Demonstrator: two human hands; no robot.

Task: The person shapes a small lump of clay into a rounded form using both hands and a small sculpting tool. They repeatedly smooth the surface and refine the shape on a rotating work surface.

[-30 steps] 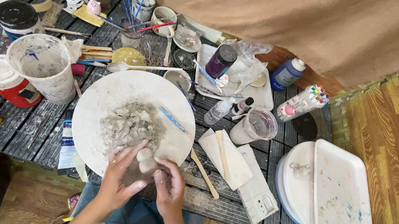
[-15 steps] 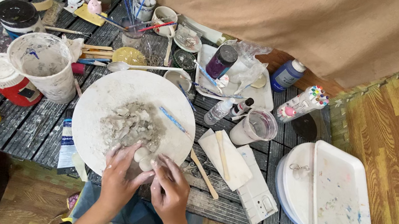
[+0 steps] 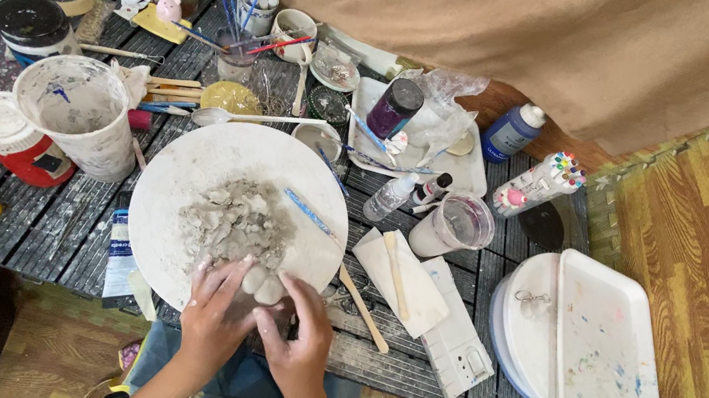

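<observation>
At the near edge of the round white board (image 3: 183, 190), both hands close around a small lump of grey clay (image 3: 261, 286): the left hand (image 3: 211, 319) cups it from the side with fingers curled, the right hand (image 3: 299, 339) pinches it from the other side with thumb and fingertips. Such clay looks soft, damp and slightly sticky, light for its bulk, likely to dent under any firm squeeze, so it is best held low around its body. Its stubby long axis points away from the person, toward the heap of torn clay scraps (image 3: 233, 222) just beyond; a blue-handled tool (image 3: 307, 212) lies beside that heap.
</observation>
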